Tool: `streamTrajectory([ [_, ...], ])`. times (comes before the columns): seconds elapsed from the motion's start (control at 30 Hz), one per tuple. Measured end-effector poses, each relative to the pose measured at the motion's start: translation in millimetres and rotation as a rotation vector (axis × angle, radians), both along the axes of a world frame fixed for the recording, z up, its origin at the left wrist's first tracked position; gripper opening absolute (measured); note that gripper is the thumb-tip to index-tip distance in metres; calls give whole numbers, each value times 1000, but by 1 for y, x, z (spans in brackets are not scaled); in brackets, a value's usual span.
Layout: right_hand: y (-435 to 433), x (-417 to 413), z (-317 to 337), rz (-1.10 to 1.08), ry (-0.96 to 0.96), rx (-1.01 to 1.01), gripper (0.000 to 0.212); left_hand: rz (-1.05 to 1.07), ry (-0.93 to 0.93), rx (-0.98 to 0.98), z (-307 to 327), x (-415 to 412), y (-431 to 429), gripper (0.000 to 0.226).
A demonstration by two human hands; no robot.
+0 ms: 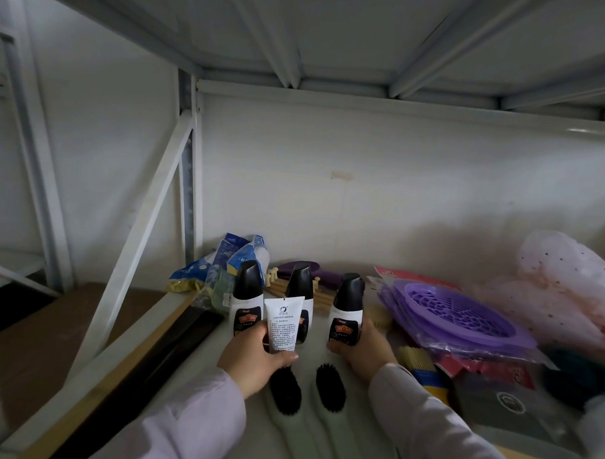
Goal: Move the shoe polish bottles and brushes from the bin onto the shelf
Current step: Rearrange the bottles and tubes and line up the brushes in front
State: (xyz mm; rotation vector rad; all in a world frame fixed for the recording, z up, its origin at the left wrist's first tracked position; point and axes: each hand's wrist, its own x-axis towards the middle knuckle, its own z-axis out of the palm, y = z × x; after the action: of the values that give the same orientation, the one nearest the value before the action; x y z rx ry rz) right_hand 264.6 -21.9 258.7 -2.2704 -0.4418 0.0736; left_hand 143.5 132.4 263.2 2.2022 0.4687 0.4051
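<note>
Both hands on polish items at the shelf, nothing loose in the air.

Left hand (255, 356) pinches a white tube (283, 326) upright, thumb across its lower end. Right hand (365, 348) wraps the right polish bottle (346, 313), standing on the shelf (195, 315). Two more bottles, left (246, 297) and middle (301, 291), stand behind the tube. Two brushes (330, 388) lie bristles-up side by side near the front edge, between the wrists. Purple trays (459, 317) stacked to the right.
</note>
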Motion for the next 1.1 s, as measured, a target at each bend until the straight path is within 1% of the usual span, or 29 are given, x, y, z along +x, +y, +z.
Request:
streamTrajectory([
  [0.1,-1,-2,3,13,-7,-75,52,-8,13,-10,0,1,1,47],
  [0.2,-8,-7,10,12,53,-108,53,1,-4,-75,-1,3,5,55],
  [0.27,-18,-10,18,-36,46,-155,50,7,-56,-70,-1,4,6,50],
  [0.33,-30,-15,30,-120,-72,-165,40,-10,-142,-28,4,5,2,42],
  [0.37,-36,-19,38,-148,-165,-115,32,-34,-188,-16,9,4,-2,42],
  [0.4,-42,-22,44,-131,-239,-29,23,-70,-232,-19,14,4,-6,43],
  [0.43,-46,-27,50,-55,-277,51,20,-114,-254,-38,20,5,-10,43],
  [0.47,-48,-32,54,58,-277,90,23,-166,-267,-64,27,5,-15,43],
  [0.53,-49,-40,56,267,-214,96,39,-274,-274,-110,35,10,-24,42],
  [0.6,-51,-43,52,382,-187,144,48,-368,-269,-107,39,14,-34,42],
  [0.63,-53,-44,49,400,-190,180,50,-394,-269,-99,40,16,-39,43],
  [0.7,-60,-44,45,361,-179,200,56,-438,-249,-107,38,19,-45,43],
  [0.8,-67,-45,35,263,-140,118,67,-480,-165,-89,31,18,-52,41],
  [0.87,-66,-48,28,232,-150,43,63,-490,-112,-65,24,15,-58,43],
  [0.93,-64,-52,21,189,-153,-37,60,-470,-118,21,23,11,-62,50],
  [1.03,-59,-53,10,65,-174,-140,52,-351,-206,394,20,1,-59,50],
  [1.1,-56,-54,3,-7,-143,-142,48,-281,-248,557,11,-10,-54,46],
])
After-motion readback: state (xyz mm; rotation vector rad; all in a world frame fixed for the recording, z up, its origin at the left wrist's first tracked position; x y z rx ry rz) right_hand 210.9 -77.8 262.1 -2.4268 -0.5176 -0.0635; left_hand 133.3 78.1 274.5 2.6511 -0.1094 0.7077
